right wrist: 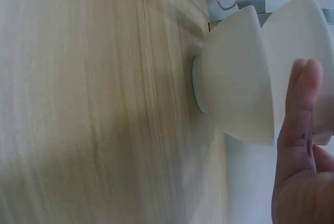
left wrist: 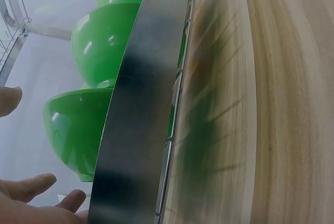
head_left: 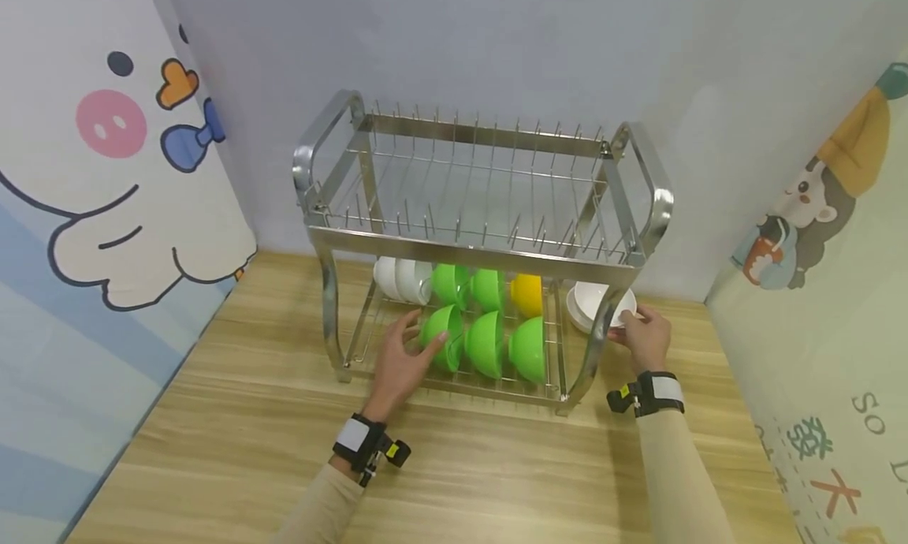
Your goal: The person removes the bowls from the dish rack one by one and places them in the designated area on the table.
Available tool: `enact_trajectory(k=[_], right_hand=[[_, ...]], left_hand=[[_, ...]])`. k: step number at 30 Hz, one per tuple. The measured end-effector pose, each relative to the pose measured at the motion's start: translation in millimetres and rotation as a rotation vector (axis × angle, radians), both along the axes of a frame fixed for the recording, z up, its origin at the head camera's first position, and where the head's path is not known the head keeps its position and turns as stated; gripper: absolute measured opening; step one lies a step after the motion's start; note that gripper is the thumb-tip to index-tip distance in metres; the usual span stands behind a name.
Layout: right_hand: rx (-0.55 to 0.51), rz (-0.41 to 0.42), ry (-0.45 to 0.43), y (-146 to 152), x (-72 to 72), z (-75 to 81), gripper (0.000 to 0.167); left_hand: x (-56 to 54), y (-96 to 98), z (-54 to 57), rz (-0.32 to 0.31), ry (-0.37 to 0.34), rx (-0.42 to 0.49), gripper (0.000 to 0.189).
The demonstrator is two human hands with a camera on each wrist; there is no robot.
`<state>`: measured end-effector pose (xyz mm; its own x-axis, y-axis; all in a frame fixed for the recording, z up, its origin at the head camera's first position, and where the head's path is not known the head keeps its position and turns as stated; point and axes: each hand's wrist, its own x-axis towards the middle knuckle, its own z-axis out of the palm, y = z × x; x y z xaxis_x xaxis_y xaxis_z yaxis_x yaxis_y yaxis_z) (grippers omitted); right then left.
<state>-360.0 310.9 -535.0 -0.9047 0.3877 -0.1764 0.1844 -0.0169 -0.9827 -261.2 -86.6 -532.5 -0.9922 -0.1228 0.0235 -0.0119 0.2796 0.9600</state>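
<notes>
A two-tier metal dish rack (head_left: 468, 252) stands on the wooden table, bowls resting on edge along its lower tier. My left hand (head_left: 399, 363) is at the front left of that tier, thumb and fingers spread around the nearest green bowl (head_left: 441, 331). In the left wrist view, a gap shows between the fingertips (left wrist: 39, 183) and this green bowl (left wrist: 78, 125). Right of the rack, my right hand (head_left: 647, 340) pinches the rim of a white bowl (head_left: 599, 296), thumb over the edge and fingers beneath. It sits above another white bowl (right wrist: 235, 78), which stands upright on the table.
Two more green bowls (head_left: 485, 345) fill out the front row. Behind are two white bowls (head_left: 413, 281), two green ones and a yellow bowl (head_left: 526, 295). The upper tier (head_left: 489, 165) has upright wire prongs. Printed walls (head_left: 801, 292) border the table.
</notes>
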Motion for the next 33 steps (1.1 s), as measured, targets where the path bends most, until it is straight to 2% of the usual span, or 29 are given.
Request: enact_trajectory(k=[7, 16, 22, 28, 33], right_hand=[[0.043, -0.006, -0.003, 3, -4.5, -2.0, 0.052], [0.137, -0.002, -0.049, -2, -5.0, 1.7, 0.050], [0.155, 0.000, -0.090, 0, -5.8, -5.1, 0.054], [0.216, 0.011, -0.134, 1, -3.9, -13.6, 0.053], [0.177, 0.013, -0.186, -1, -3.0, -12.8, 0.047]], left_hand=[[0.8, 1.5, 0.2, -0.010, 0.013, 0.032, 0.072], [2.1, 1.4, -3.0, 0.004, 0.012, -0.001, 0.073], [3.3, 0.1, -4.6, 0.010, 0.002, 0.004, 0.075], [0.5, -0.9, -7.1, -0.014, 0.000, -0.017, 0.079], [-4.3, -3.2, -6.2, -0.058, -0.016, -0.050, 0.084]])
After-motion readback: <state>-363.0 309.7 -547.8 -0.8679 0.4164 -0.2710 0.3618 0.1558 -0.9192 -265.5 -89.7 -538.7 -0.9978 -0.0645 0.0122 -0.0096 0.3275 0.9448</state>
